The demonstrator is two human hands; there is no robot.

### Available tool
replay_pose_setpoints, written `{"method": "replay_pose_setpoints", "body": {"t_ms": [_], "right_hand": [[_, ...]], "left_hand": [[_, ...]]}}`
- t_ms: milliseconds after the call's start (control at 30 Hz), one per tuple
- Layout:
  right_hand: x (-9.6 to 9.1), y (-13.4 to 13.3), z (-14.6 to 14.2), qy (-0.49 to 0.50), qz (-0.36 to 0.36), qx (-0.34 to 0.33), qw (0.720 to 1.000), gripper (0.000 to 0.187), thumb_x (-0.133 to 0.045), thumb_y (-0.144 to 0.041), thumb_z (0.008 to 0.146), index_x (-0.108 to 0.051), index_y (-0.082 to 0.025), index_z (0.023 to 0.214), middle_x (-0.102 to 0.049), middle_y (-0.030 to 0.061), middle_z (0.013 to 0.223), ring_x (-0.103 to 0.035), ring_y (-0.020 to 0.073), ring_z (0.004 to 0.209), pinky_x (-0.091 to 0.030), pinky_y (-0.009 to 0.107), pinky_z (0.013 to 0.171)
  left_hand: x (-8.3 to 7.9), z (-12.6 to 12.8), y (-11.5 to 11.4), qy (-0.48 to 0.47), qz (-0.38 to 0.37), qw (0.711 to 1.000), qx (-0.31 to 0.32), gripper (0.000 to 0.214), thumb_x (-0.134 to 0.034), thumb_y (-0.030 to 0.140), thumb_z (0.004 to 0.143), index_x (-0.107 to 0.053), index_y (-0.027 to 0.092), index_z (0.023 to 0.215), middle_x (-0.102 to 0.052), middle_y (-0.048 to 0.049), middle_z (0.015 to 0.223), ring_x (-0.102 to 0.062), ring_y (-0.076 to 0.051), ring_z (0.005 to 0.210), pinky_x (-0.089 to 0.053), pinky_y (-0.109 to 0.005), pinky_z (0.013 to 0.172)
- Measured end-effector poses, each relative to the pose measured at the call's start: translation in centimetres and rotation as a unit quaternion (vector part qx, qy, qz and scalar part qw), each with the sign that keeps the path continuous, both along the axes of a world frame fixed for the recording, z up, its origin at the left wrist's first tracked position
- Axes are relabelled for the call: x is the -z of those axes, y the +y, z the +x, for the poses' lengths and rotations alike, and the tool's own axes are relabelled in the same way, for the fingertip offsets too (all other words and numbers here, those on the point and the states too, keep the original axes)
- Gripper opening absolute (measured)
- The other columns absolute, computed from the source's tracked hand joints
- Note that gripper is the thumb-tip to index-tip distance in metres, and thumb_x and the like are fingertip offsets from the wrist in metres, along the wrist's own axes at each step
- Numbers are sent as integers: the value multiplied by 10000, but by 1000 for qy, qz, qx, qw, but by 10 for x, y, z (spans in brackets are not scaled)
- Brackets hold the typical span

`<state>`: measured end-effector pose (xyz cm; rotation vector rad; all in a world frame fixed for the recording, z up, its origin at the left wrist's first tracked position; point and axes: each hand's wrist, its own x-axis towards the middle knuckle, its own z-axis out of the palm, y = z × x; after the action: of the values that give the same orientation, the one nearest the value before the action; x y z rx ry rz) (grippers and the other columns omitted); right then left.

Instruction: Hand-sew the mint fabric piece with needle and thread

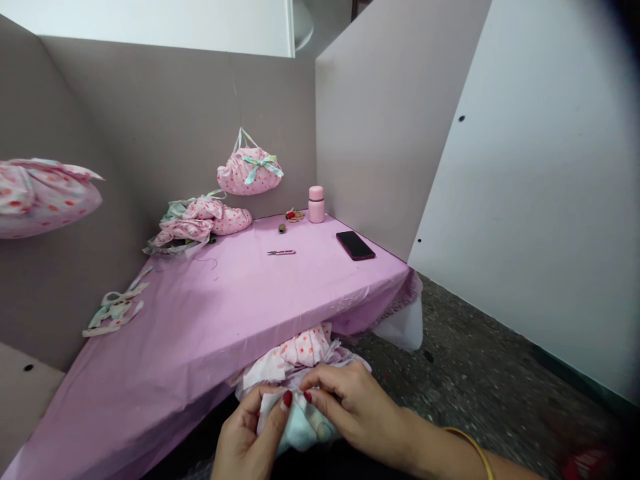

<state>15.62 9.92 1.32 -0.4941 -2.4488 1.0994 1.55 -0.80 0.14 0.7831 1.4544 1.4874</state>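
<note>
A pink-covered table [200, 320] stretches ahead of both grips, with a black smartphone [355, 245] and small snips [281, 253] well beyond them. Just below its edge, the left grip [247, 433] and right grip [355, 413] close on a bunched polka-dot cloth [303, 423], fingertips pinching its pale folds.

My hands [355, 417] are right before the surface [200, 313]; on it, a phone [355, 245] lies right of thread snips [281, 253], a bottle [316, 204] behind.
</note>
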Motion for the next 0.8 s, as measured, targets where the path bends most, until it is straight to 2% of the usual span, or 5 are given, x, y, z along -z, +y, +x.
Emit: {"method": "replay_pose_setpoints", "body": {"t_ms": [133, 300, 433, 600, 800], "right_hand": [[0, 0, -1, 22, -12, -21, 999, 248, -446, -146, 889, -661, -188, 1006, -696, 36, 886, -612, 137, 758, -418, 215, 697], [2, -1, -1, 14, -33, -2, 999, 220, -452, -176, 887, -669, -156, 919, -633, 8, 704, -521, 111, 605, -374, 202, 578], [2, -1, -1, 23, -99, -11, 995, 206, -477, -219, 876, -661, -128, 865, -555, -13, 638, -438, 95, 556, -335, 195, 528], [0, 0, -3, 42, -212, -24, 976, 209, -517, -267, 852, -644, -106, 806, -489, -25, 613, -377, 84, 540, -297, 188, 494], [4, 2, -1, 45, -263, -34, 963, 219, -558, -313, 839, -652, -119, 803, -468, -32, 602, -357, 78, 524, -286, 182, 480]], "left_hand": [[-2, 0, 1, -1, -2, 1000, 23, 234, -674, 404, 750, -723, 190, 831, -698, -35, 708, -585, -198, 671, -480, -253, 639], [0, 1, 1, -14, 2, 1000, 27, 241, -689, 413, 732, -729, 189, 812, -675, -32, 662, -564, -198, 637, -468, -259, 604], [3, 0, 2, -9, 0, 1000, 29, 249, -680, 416, 739, -727, 185, 819, -651, -27, 640, -542, -188, 608, -470, -268, 603], [2, 0, 1, -10, -6, 999, 51, 285, -652, 437, 756, -721, 167, 818, -607, -26, 642, -529, -188, 626, -455, -268, 601], [1, 0, 1, -8, -10, 998, 64, 288, -638, 443, 769, -711, 168, 816, -599, -25, 658, -516, -186, 643, -436, -269, 611]]}}
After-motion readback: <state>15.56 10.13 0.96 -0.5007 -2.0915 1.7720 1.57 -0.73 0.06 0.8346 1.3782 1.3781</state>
